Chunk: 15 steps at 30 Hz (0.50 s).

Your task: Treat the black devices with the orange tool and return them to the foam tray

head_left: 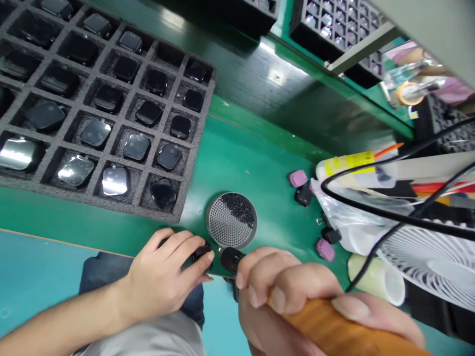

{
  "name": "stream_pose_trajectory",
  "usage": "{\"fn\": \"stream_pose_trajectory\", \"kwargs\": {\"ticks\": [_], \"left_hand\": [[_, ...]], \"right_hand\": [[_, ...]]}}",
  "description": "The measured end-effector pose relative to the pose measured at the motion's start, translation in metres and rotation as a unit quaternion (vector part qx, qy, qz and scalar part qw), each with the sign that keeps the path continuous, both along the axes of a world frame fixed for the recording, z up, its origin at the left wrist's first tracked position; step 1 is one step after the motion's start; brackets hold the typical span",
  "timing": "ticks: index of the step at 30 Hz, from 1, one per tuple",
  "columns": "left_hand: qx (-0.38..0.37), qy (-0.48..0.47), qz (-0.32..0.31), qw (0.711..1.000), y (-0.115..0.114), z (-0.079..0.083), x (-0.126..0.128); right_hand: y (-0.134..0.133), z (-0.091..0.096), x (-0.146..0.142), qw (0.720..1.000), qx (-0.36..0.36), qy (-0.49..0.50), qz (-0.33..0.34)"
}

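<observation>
My left hand (168,269) is closed on a small dark smartwatch body (201,252) at the front edge of the green bench, its fingers covering most of it. In my right hand (297,291) is an electric screwdriver (334,326) with an orange grip and a black nose. Its tip points left, close to the smartwatch body; I cannot tell if they touch. Just beyond the tip lies a round grey dish (222,225) with a dimpled face, tiny black screws (237,207) heaped over its upper right part.
A grey foam tray (172,216) with several dark smartwatch bodies fills the left. Pink and black small pieces (298,178) lie to the right, near a white bottle (356,168), a black cable (371,210), a white fan grille (438,262) and a pale roll (376,279). More foam trays (336,29) stand behind.
</observation>
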<state>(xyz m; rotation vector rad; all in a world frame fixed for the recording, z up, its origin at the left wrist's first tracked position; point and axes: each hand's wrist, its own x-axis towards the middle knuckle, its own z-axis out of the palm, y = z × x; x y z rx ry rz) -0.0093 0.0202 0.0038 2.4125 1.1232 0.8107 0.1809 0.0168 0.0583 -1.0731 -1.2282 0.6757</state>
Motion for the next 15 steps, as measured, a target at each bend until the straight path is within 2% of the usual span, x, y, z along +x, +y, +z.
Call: {"fn": "stream_pose_trajectory", "kwargs": {"ticks": [7, 15], "left_hand": [[-0.001, 0.003, 0.001, 1.0, -0.001, -0.001, -0.001], [-0.005, -0.003, -0.002, 1.0, -0.001, -0.002, -0.001]], "right_hand": [[0.005, -0.011, 0.002, 0.998, 0.006, 0.013, 0.058], [0.0, -0.009, 0.003, 0.999, -0.007, -0.026, 0.027]]}}
